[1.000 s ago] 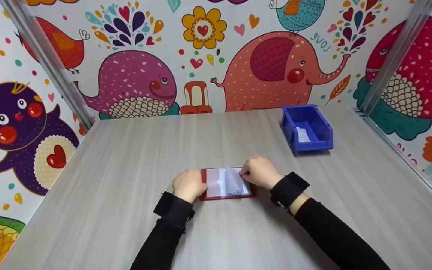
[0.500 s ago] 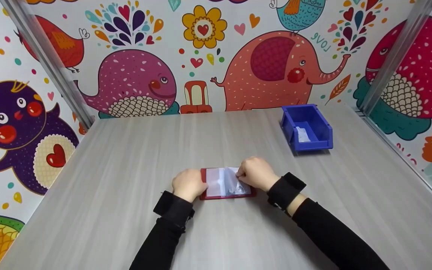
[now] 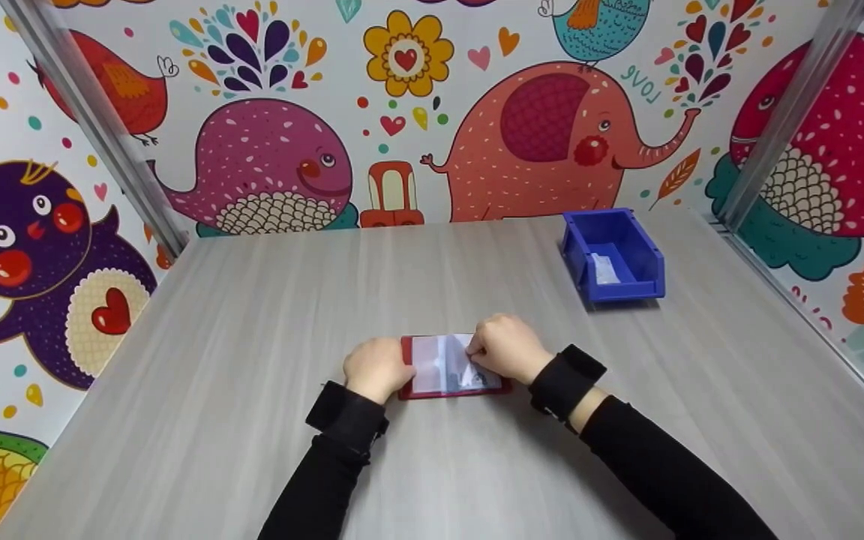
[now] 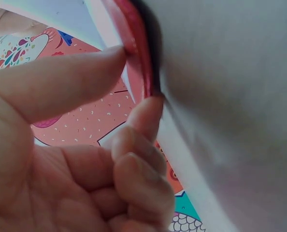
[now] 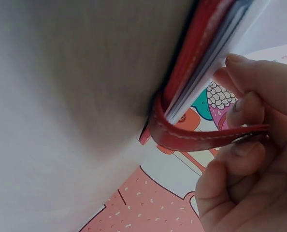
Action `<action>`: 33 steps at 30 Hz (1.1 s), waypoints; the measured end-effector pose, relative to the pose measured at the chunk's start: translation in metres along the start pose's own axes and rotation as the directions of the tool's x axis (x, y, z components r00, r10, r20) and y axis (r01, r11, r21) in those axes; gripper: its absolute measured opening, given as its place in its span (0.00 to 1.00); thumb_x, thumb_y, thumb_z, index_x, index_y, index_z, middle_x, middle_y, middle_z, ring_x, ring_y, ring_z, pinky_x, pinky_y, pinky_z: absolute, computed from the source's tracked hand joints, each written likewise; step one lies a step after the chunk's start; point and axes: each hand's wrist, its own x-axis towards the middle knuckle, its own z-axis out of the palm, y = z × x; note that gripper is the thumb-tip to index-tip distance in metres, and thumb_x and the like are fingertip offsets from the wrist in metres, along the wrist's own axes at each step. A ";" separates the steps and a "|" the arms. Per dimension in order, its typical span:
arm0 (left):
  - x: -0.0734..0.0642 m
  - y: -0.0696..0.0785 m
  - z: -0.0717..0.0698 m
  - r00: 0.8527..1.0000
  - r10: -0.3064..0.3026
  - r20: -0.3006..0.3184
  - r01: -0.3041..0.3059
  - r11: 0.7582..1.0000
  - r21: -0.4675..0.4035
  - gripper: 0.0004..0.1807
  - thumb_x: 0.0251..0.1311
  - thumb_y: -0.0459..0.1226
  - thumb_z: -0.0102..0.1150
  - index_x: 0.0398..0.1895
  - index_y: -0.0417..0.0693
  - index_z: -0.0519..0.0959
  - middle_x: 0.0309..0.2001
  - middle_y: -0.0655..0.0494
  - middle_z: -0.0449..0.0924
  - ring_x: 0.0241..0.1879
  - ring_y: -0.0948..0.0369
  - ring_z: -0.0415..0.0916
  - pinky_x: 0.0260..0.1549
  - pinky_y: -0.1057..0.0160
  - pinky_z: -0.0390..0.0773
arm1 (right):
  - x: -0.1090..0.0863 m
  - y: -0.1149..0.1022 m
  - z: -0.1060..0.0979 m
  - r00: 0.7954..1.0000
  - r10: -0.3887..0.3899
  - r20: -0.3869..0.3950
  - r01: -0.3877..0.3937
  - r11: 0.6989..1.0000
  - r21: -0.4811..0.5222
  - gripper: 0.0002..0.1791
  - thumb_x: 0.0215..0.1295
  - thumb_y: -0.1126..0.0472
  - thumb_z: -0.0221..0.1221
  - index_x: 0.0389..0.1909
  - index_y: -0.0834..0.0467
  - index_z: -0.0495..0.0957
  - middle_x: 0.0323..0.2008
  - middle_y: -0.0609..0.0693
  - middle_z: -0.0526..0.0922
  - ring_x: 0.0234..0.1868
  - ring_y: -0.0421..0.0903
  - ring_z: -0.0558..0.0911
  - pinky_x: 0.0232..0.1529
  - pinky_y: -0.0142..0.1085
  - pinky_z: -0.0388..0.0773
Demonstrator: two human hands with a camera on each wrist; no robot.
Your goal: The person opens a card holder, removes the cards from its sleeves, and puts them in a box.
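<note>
An open red card holder [image 3: 406, 391] with clear plastic sleeves [image 3: 427, 364] lies on the table in the head view. My left hand [image 3: 377, 369] pinches its left cover edge; in the left wrist view, thumb and forefinger press the red cover [image 4: 137, 36] between them. At the right half, my right hand [image 3: 511, 346] pinches a sleeve between thumb and forefinger. The right wrist view shows a stitched red strap [image 5: 187, 140] curving from the cover to between the curled fingers of that hand. The sleeve's pinched edge is mostly hidden by the fingers.
A blue plastic bin [image 3: 627, 290] stands at the back right of the table [image 3: 267, 315], with a small white packet [image 3: 604, 268] inside. Cartoon-printed panels and metal posts [image 3: 784, 120] border the table.
My right hand has moved slightly left with the sleeve, which now lies flatter over the right half. The left hand keeps its hold on the cover.
</note>
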 end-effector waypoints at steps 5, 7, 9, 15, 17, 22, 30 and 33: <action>0.000 -0.001 -0.001 1.000 0.003 0.001 -0.003 1.000 0.000 0.11 0.50 0.42 0.69 0.24 0.44 0.80 0.32 0.48 0.83 0.33 0.51 0.80 0.29 0.50 0.79 | 0.000 0.000 0.000 1.000 -0.005 0.001 0.005 1.000 -0.009 0.06 0.46 0.70 0.71 0.27 0.57 0.89 0.25 0.49 0.85 0.29 0.50 0.81 0.34 0.43 0.77; -0.001 -0.001 -0.001 1.000 0.006 -0.008 -0.006 1.000 0.005 0.11 0.50 0.42 0.69 0.24 0.44 0.79 0.31 0.49 0.82 0.32 0.51 0.80 0.28 0.50 0.78 | 0.000 0.000 0.001 1.000 -0.002 0.005 0.002 1.000 -0.013 0.06 0.46 0.70 0.71 0.27 0.57 0.89 0.25 0.49 0.85 0.29 0.50 0.81 0.35 0.43 0.77; -0.001 -0.001 -0.002 1.000 0.011 -0.023 -0.011 1.000 0.012 0.11 0.50 0.42 0.69 0.23 0.44 0.79 0.29 0.50 0.81 0.31 0.51 0.80 0.27 0.50 0.78 | 0.000 0.000 0.001 1.000 0.002 0.010 -0.002 1.000 -0.015 0.06 0.46 0.70 0.71 0.27 0.57 0.89 0.25 0.49 0.85 0.29 0.50 0.81 0.35 0.43 0.77; -0.002 0.002 -0.006 0.990 0.056 -0.132 -0.055 0.998 0.004 0.11 0.51 0.40 0.68 0.21 0.42 0.79 0.27 0.49 0.81 0.30 0.49 0.80 0.26 0.49 0.79 | 0.000 0.000 0.002 1.000 0.000 0.006 0.000 1.000 -0.007 0.06 0.46 0.70 0.71 0.26 0.58 0.89 0.24 0.49 0.84 0.28 0.50 0.81 0.34 0.43 0.76; -0.003 0.004 -0.008 0.984 0.071 -0.161 -0.072 0.997 -0.005 0.12 0.52 0.41 0.69 0.21 0.42 0.79 0.27 0.48 0.81 0.30 0.48 0.80 0.26 0.49 0.78 | 0.000 0.001 0.002 1.000 -0.004 0.002 0.004 1.000 -0.005 0.06 0.45 0.70 0.71 0.26 0.58 0.89 0.24 0.49 0.84 0.28 0.50 0.81 0.34 0.42 0.76; -0.005 0.007 -0.011 0.971 0.100 -0.216 -0.104 0.995 -0.007 0.13 0.52 0.40 0.69 0.19 0.42 0.79 0.26 0.47 0.81 0.30 0.47 0.80 0.26 0.48 0.78 | 0.000 0.001 0.001 1.000 0.003 0.008 -0.003 1.000 -0.004 0.06 0.46 0.70 0.71 0.26 0.57 0.89 0.23 0.48 0.84 0.28 0.50 0.81 0.33 0.42 0.76; -0.006 0.016 -0.015 0.943 0.156 -0.293 -0.180 0.982 -0.058 0.19 0.52 0.39 0.71 0.10 0.47 0.73 0.18 0.53 0.75 0.21 0.53 0.75 0.21 0.52 0.74 | 0.001 0.000 0.001 0.999 0.024 0.025 -0.024 1.000 -0.011 0.05 0.46 0.69 0.72 0.27 0.57 0.89 0.25 0.49 0.85 0.28 0.50 0.81 0.34 0.43 0.76; -0.008 0.023 -0.015 0.912 0.222 -0.346 -0.268 0.959 -0.092 0.21 0.51 0.36 0.70 0.07 0.50 0.72 0.16 0.57 0.72 0.17 0.57 0.70 0.17 0.55 0.70 | 0.001 0.000 0.001 0.999 0.022 0.024 -0.022 1.000 -0.018 0.05 0.46 0.68 0.72 0.26 0.57 0.89 0.24 0.49 0.85 0.27 0.50 0.81 0.32 0.43 0.77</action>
